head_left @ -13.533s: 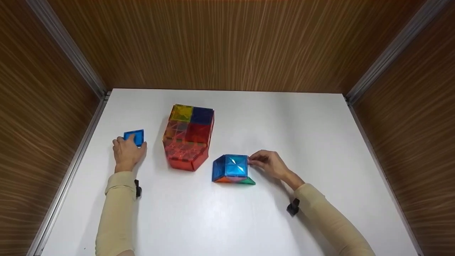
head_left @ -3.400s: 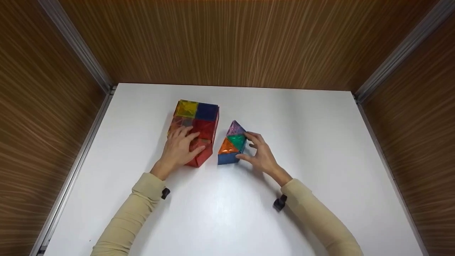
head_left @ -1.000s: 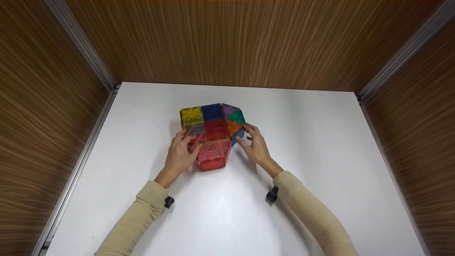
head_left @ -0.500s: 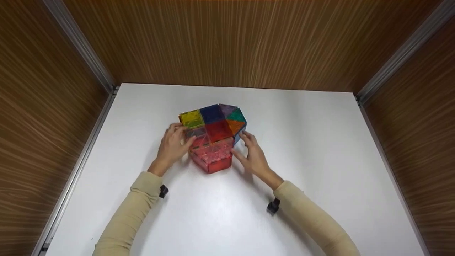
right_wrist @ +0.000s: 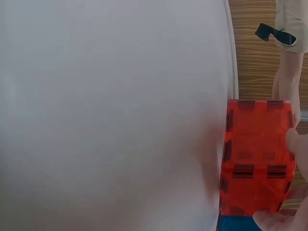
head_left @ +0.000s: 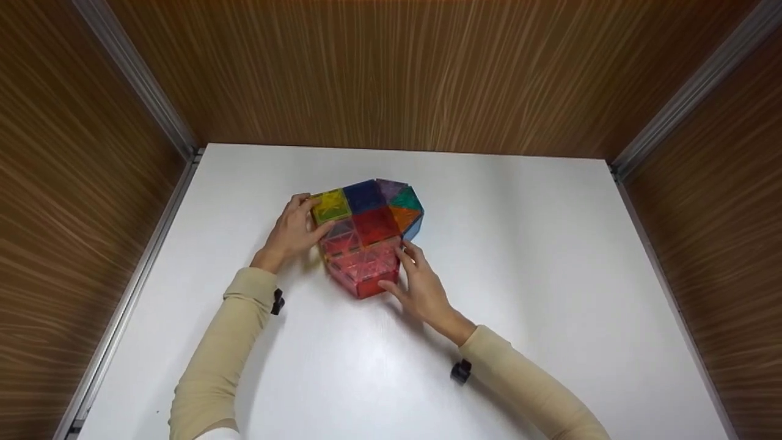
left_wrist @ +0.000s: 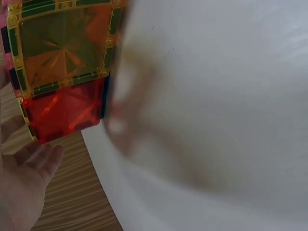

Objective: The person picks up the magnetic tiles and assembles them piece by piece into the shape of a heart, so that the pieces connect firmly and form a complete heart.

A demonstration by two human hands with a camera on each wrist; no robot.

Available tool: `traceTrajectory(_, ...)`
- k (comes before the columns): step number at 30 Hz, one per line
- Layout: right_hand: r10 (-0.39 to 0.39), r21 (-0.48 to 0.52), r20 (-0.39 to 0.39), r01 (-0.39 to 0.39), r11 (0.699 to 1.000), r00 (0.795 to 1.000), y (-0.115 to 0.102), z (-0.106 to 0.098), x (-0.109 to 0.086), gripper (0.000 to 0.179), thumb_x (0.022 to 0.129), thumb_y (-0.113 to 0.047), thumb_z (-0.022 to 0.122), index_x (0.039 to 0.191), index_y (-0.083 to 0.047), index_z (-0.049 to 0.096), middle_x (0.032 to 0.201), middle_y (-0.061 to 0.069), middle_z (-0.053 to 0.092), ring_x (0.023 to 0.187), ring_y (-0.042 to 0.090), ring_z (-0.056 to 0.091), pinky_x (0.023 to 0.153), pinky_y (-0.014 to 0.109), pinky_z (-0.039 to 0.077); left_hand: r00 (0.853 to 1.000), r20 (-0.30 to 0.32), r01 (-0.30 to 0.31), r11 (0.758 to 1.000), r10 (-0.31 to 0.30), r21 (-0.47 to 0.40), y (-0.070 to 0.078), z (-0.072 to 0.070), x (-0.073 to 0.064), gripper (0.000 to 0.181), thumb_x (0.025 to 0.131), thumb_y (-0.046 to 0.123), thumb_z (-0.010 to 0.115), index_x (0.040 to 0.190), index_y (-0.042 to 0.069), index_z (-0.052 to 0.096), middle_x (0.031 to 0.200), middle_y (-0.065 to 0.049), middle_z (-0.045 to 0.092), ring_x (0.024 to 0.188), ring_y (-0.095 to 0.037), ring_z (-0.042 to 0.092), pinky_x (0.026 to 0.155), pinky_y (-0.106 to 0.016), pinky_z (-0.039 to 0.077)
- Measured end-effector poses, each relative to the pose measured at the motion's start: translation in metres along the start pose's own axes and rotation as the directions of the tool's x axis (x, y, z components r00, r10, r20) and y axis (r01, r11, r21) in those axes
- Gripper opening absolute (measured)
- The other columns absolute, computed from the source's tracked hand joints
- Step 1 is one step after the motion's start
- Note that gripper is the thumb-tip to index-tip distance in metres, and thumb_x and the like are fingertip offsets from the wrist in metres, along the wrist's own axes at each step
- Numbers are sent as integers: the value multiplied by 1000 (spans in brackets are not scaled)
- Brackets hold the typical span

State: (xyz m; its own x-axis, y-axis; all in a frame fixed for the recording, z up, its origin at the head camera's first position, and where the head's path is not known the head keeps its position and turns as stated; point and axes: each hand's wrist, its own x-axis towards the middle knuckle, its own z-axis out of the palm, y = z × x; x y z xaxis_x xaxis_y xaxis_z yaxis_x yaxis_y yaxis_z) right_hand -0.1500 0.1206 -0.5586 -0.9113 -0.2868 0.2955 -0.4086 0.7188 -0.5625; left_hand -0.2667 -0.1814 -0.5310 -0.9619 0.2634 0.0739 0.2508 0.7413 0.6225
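A block built of see-through magnetic tiles (head_left: 376,226) stands mid-table in the head view. Its top has a yellow tile (head_left: 330,205), a dark blue one, red ones, and purple, green and orange triangles at the right end. My left hand (head_left: 290,231) holds the left side, fingertips at the yellow tile's edge, thumb by the pinkish tile. With thumb on the red front wall (head_left: 376,285) and fingers along the pink section's side, my right hand (head_left: 424,293) grips the front corner. The right wrist view shows its thumb against red tiles (right_wrist: 260,132), a fingertip just above a blue tile (right_wrist: 238,224).
The white table (head_left: 519,293) extends around the block, with wood-grain panels (head_left: 391,73) at the back and sides. Metal rails run along the panel corners. Each wrist carries a small black camera mount (head_left: 461,371).
The blue piece with coloured triangles has joined the red block's right side, and the whole has turned slightly. Lately my left hand slid up toward the yellow tile, my right down to the front corner.
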Motion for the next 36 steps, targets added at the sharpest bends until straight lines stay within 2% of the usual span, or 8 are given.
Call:
traceTrajectory(5,-24,-11,-19,24,1000,1000,5,-2,3,69,95,-33,77,150,2,54,157,21,49,142,36,56,110,48,54,1000,7,-17,1000,17,19,1,-2,0,76,98,52,69,154,5,49,159,-18,40,146,-40,49,122,-55,42)
traceTrajectory(9,-29,-22,11,29,999,1000,12,-9,4,70,94,-32,76,152,-1,54,156,21,50,140,38,57,109,49,55,1000,-1,-26,999,26,24,3,-1,-5,74,98,52,70,152,4,52,153,-17,43,143,-39,51,121,-55,43)
traceTrajectory(17,-54,-63,112,61,996,992,43,-41,4,72,95,-31,74,157,-6,48,159,20,50,142,41,55,109,56,54,997,-59,-55,998,56,23,13,13,-29,69,98,48,71,148,3,57,147,-21,46,135,-41,53,113,-57,48)
traceTrajectory(21,-65,-24,164,70,997,984,62,-56,2,71,98,-28,73,160,-8,44,156,19,54,141,39,57,113,54,52,990,-98,-96,995,99,39,22,22,-44,62,98,44,73,143,3,61,140,-24,49,124,-42,56,105,-57,53)
traceTrajectory(25,-81,40,182,75,996,980,74,-69,-3,69,98,-20,73,159,-6,45,153,17,57,140,36,60,114,52,51,985,-106,-129,990,134,57,32,27,-55,59,96,42,77,136,1,66,131,-26,52,114,-41,58,99,-56,55)
traceTrajectory(28,-77,75,157,66,995,985,76,-74,-10,67,97,-16,75,157,-3,47,153,17,56,140,36,59,113,52,51,984,-108,-136,989,142,64,35,26,-55,57,95,42,77,132,0,68,129,-24,54,114,-40,59,100,-55,54)
traceTrajectory(31,-49,85,101,41,996,994,69,-74,-19,66,96,-20,78,154,-1,52,152,18,57,139,36,60,112,54,52,986,-105,-126,991,131,54,34,23,-50,56,96,42,76,133,1,68,135,-22,56,120,-40,59,104,-55,53)
traceTrajectory(36,-25,1,-40,25,1000,999,42,-65,-35,55,96,-27,79,143,-2,62,146,18,61,134,36,63,107,54,55,987,-96,-128,991,131,41,28,19,-37,54,98,39,74,136,2,67,142,-22,58,128,-41,60,110,-55,51)
